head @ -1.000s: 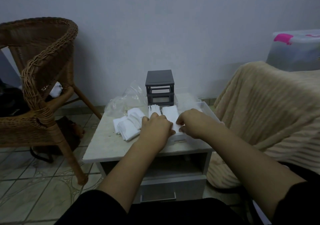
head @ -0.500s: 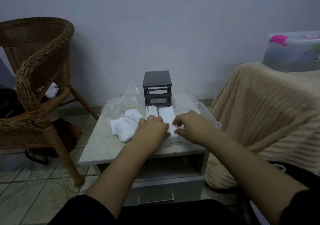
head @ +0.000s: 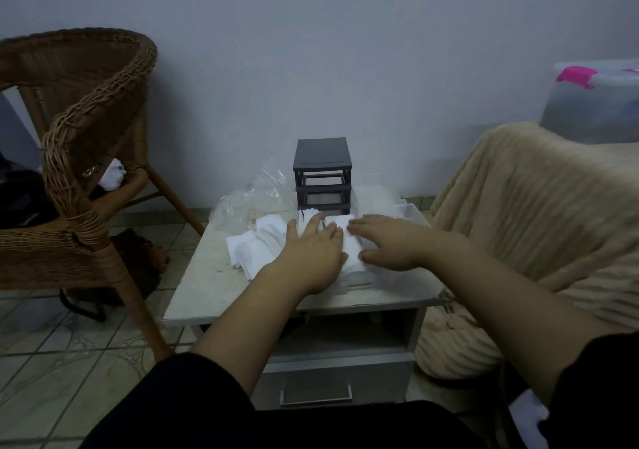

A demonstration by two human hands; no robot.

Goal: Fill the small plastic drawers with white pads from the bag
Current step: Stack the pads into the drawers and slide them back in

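Both hands have flattened, left hand (head: 313, 250) and right hand (head: 390, 243) spread over the white pads (head: 340, 224).

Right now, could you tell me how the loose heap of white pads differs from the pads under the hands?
The loose heap of white pads lies untidy and untouched on the bare table; the pads under the hands stand in neat packed rows. The left hand and right hand lie flat on those rows, which sit further right. Both sets are white, in front of the dark drawer unit.
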